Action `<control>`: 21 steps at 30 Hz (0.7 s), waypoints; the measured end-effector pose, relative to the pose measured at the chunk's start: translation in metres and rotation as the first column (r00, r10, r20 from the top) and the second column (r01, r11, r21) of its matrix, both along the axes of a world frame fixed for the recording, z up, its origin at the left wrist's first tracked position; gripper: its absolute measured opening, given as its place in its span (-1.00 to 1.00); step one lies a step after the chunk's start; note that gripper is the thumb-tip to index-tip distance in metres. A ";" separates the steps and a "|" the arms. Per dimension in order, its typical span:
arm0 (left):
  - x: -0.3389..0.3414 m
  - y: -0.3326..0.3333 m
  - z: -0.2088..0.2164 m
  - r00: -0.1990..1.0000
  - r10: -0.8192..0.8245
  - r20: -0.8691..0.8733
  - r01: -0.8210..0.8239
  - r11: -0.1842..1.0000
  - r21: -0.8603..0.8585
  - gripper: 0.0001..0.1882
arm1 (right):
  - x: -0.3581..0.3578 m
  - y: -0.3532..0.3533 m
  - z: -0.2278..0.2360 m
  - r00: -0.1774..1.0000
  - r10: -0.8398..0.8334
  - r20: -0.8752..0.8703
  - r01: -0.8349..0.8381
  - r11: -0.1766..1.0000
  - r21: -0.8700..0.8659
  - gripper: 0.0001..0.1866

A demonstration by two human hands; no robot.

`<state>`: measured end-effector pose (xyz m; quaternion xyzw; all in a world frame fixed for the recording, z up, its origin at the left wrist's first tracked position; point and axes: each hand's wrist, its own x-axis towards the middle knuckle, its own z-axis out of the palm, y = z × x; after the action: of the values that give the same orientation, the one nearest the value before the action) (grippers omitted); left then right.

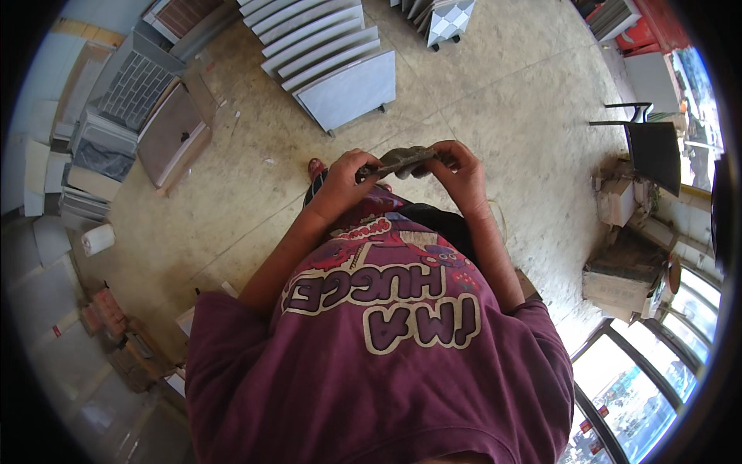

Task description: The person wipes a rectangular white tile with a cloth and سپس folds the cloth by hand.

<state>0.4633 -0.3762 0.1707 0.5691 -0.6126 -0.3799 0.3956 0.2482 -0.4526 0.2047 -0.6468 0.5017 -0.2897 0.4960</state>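
Observation:
A grimy grey-brown piece of cloth (406, 159), bunched up and drooping a little in its middle, is stretched between my two hands in front of my body. My left hand (346, 182) pinches its left end between thumb and fingers. At the other end my right hand (462, 175) grips it the same way, with the fingers curled over the top. Folds hide the cloth's full shape, so I cannot make out whether it is a rag or a glove.
Ahead, a rack of pale tile panels (348, 89) stands on the concrete floor (487, 108). More tile samples (131, 89) lean along the left wall. To the right are a dark chair (653, 155) and cardboard boxes (622, 278). A brown panel (171, 138) lies at left.

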 end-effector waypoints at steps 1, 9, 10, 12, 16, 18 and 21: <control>0.001 -0.003 -0.003 1.000 0.013 0.022 -0.013 1.000 -0.009 -0.83 | -0.001 -0.001 -0.001 1.000 -0.010 0.005 0.010 1.000 -0.003 -0.82; 0.033 -0.022 -0.006 1.000 0.018 -0.009 -0.018 1.000 0.010 -0.84 | 0.027 -0.014 0.000 0.998 -0.062 -0.025 0.061 0.998 -0.030 -0.81; 0.040 -0.023 -0.009 1.000 0.017 -0.025 -0.016 0.999 0.032 -0.83 | 0.034 -0.015 0.001 0.997 -0.070 -0.035 0.070 0.997 -0.019 -0.81; 0.054 -0.028 -0.012 0.997 0.012 -0.073 -0.009 0.999 0.044 -0.80 | 0.050 -0.017 0.000 0.998 -0.064 -0.021 0.064 0.998 0.017 -0.80; 0.083 -0.038 -0.008 0.981 -0.034 -0.192 0.052 0.994 0.093 -0.70 | 0.081 -0.019 -0.003 0.999 -0.014 -0.033 0.017 0.998 0.064 -0.80; 0.098 -0.044 -0.006 0.971 -0.068 -0.231 0.098 0.988 0.123 -0.65 | 0.099 -0.019 -0.005 0.999 0.013 -0.051 -0.011 0.999 0.045 -0.81; 0.117 -0.053 0.004 0.951 -0.113 -0.287 0.148 0.984 0.102 -0.59 | 0.127 -0.021 -0.005 0.996 0.054 -0.064 -0.052 0.998 0.037 -0.82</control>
<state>0.5803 -0.4288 0.1744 0.4910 -0.5621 -0.5189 0.4167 0.3751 -0.4740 0.1999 -0.6603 0.5053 -0.2463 0.4981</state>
